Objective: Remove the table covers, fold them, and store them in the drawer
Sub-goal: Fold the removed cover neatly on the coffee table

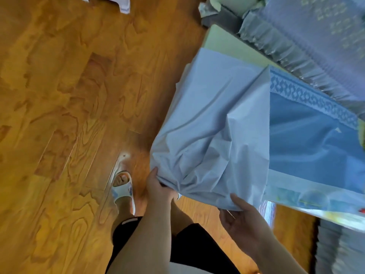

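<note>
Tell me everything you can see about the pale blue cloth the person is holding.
The pale blue cloth is a thin, smooth, plain fabric, creased and bunched toward its lower end. It drapes down over the edge of a table, partly lying on a darker blue cover with a white patterned border. The left hand grips its gathered lower corner, fingers curled into the folds; the right hand holds the lower edge from beneath, thumb on top. The rest hangs slack above the wooden floor.

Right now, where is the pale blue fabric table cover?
In the head view, right of centre: the pale blue fabric table cover hangs over the table's edge, its lower hem gripped by left hand and right hand.
</note>
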Tool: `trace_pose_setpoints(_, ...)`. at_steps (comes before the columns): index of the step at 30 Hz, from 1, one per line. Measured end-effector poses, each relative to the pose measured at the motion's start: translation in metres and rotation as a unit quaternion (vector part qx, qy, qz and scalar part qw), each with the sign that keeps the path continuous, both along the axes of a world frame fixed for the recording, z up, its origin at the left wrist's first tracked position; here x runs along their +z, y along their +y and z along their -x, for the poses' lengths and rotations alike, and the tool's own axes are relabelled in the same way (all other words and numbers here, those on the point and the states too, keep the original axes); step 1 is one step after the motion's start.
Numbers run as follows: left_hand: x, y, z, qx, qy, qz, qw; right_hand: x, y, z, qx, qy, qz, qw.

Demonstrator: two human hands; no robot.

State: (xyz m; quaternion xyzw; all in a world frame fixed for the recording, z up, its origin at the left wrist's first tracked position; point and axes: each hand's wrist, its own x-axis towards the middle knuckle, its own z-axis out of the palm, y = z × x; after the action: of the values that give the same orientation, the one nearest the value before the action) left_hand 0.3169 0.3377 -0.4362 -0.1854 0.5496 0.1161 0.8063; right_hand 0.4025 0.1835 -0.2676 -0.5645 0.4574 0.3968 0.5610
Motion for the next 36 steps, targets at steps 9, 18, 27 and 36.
trace_pose_setpoints(9,0.120,0.066,-0.006,-0.229,0.058,-0.342,0.910,0.029,0.014,-0.012,-0.039,-0.129,0.118,0.984)
trace_pose_setpoints(18,0.229,0.115,-0.051,-0.423,0.090,-0.407,0.805,0.121,0.029,-0.098,-0.074,-0.280,0.161,0.944)
trace_pose_setpoints(27,0.243,0.035,-0.086,-0.586,0.064,-0.761,0.271,0.164,0.139,-0.139,0.141,-0.292,0.033,0.945)
trace_pose_setpoints(36,0.241,0.111,-0.118,-0.599,0.102,-0.496,0.620,0.067,0.013,-0.083,0.105,-0.199,-0.044,0.973)
